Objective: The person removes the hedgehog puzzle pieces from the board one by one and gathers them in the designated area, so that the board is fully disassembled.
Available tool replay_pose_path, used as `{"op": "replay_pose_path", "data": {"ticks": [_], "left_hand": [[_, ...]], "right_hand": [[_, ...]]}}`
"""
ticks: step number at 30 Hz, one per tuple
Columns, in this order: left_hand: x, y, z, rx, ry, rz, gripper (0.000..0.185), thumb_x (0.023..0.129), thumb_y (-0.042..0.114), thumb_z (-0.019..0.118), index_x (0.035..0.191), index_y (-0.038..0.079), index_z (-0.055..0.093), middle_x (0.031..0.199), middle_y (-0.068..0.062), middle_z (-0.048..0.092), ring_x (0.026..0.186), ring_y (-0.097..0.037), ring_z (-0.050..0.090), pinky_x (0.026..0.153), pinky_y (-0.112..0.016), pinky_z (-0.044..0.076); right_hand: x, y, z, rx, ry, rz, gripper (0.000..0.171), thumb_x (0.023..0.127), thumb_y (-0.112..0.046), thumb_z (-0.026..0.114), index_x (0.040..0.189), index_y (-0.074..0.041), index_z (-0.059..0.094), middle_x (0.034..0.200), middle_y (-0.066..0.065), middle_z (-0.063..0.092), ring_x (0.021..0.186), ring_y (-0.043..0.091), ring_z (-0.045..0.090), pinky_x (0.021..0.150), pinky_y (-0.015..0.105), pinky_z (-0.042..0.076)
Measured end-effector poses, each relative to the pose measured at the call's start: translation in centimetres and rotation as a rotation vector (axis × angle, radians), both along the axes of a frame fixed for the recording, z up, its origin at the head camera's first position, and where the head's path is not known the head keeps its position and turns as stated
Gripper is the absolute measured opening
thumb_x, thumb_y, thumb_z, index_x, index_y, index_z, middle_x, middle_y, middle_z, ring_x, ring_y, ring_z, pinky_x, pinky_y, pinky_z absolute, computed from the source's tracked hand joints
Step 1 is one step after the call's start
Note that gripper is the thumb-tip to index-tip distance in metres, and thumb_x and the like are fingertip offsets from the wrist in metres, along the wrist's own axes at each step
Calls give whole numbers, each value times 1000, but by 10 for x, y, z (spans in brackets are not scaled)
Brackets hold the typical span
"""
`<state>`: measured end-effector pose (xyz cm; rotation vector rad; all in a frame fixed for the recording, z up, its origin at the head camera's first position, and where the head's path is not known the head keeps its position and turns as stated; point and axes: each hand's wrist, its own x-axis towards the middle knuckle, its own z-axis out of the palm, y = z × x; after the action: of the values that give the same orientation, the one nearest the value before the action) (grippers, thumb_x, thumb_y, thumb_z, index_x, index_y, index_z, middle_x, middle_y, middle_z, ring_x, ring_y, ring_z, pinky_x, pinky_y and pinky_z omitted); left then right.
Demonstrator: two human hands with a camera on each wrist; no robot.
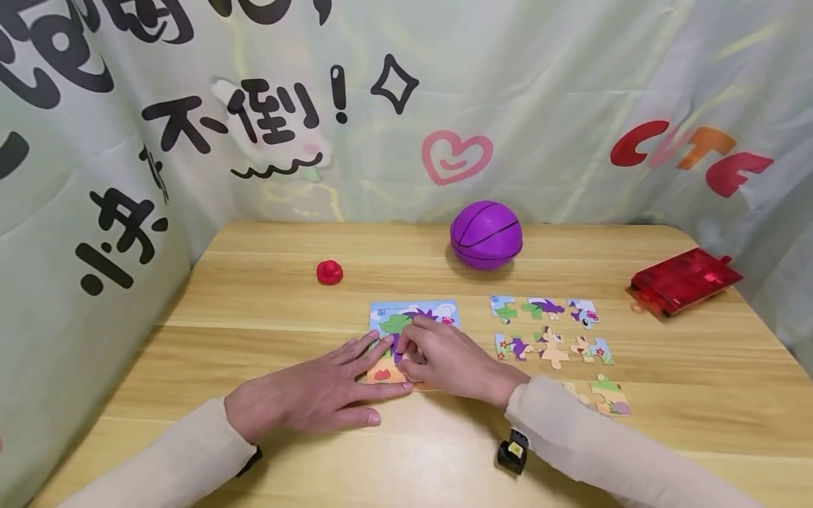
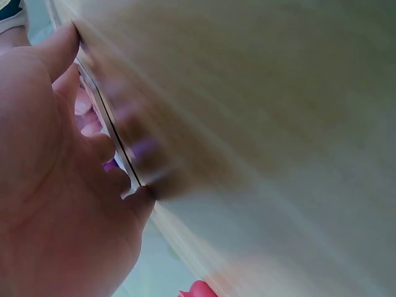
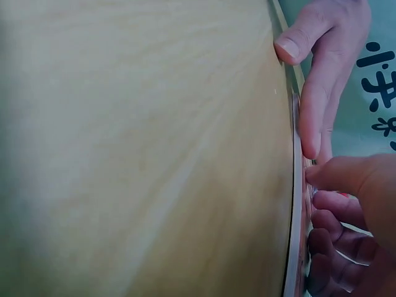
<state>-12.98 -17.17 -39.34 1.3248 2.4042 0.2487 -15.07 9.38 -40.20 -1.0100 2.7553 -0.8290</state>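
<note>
A small puzzle board (image 1: 381,310) with a printed purple and green picture lies on the table, partly covered by both hands. The left hand (image 1: 324,391) rests flat with spread, straight fingers, their tips on the board's left and lower part. Over the board's middle and right, the right hand (image 1: 444,360) has curled fingers with the tips down at its surface; I cannot tell if a piece is pinched there. In the right wrist view the right thumb (image 3: 340,175) touches near the board's edge (image 3: 296,204). Loose jigsaw pieces (image 1: 554,349) lie in rows right of the board.
A purple ball (image 1: 486,235) stands at the back of the table (image 1: 267,310). Farther left sits a small red object (image 1: 329,272). A translucent red case (image 1: 686,281) lies at the far right. The right forearm sleeve (image 1: 571,430) overlaps the lowest row of pieces. Printed cloth (image 1: 540,106) hangs behind.
</note>
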Motion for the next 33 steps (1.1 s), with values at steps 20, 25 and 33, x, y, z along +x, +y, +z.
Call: {"op": "replay_pose_path", "data": {"ticks": [20, 25, 33], "left_hand": [[1, 1, 1, -30, -32, 48, 53, 115, 60, 39, 167, 56, 31, 185, -14, 1, 170, -46, 1, 130, -66, 30], [1, 1, 2, -32, -23, 50, 53, 114, 61, 40, 167, 56, 31, 185, -14, 2, 170, -46, 2, 130, -67, 30], [1, 2, 1, -29, -20, 50, 55, 113, 64, 42, 167, 56, 32, 185, -14, 1, 170, -46, 1, 131, -66, 29]], "right_hand": [[-2, 59, 23, -13, 1, -107, 5, 100, -14, 77, 104, -15, 75, 99, -9, 70, 89, 7, 64, 81, 26, 62], [6, 98, 34, -25, 43, -192, 7, 101, -15, 78, 103, -21, 74, 98, -11, 69, 89, 10, 64, 80, 31, 60], [33, 139, 28, 29, 49, -213, 13, 99, -18, 82, 99, -27, 72, 93, -17, 65, 84, 4, 61, 73, 23, 56]]}}
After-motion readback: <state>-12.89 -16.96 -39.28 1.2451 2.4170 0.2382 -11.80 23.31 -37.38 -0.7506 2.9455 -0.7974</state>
